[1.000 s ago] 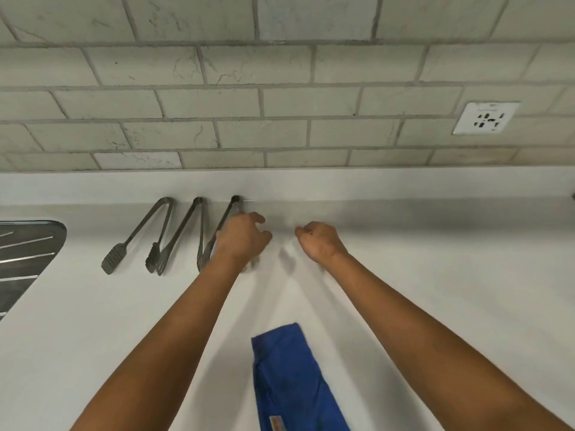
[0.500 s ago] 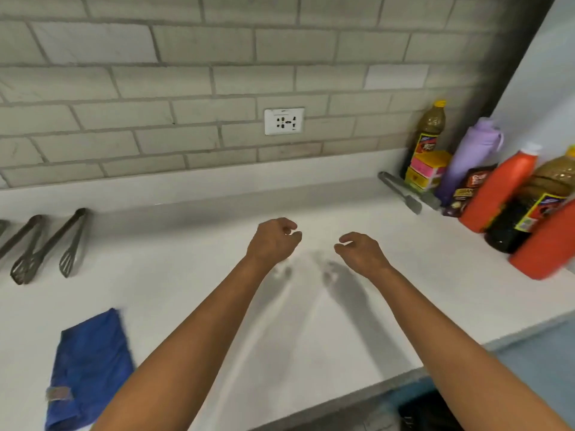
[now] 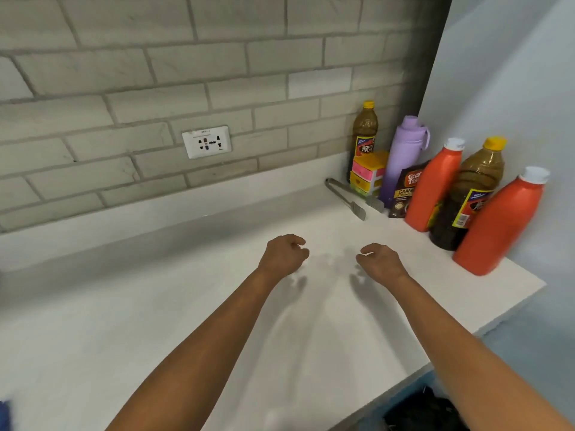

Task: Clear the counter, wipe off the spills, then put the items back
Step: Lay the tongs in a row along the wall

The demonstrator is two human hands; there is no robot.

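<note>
My left hand [image 3: 283,256] and my right hand [image 3: 381,262] hover side by side over the white counter [image 3: 155,306], fingers loosely curled, holding nothing. In the right corner stand several items: two orange bottles [image 3: 432,189] [image 3: 497,225], two brown bottles with yellow caps [image 3: 364,129] [image 3: 473,194], a purple flask [image 3: 403,154], a dark pouch [image 3: 404,194] and a small pink and yellow drawer box [image 3: 367,172]. Metal tongs [image 3: 348,197] lie in front of the box. A sliver of the blue cloth [image 3: 3,413] shows at the lower left edge.
A grey brick backsplash with a white socket [image 3: 207,142] runs behind the counter. A pale blue wall [image 3: 513,73] closes the right side. The counter's front edge runs diagonally at the lower right, with a dark object [image 3: 426,409] below it.
The view has swung right, from the tongs at the left to the corner of bottles. Both hands left the tongs and moved right, empty. The blue cloth slid almost out of view.
</note>
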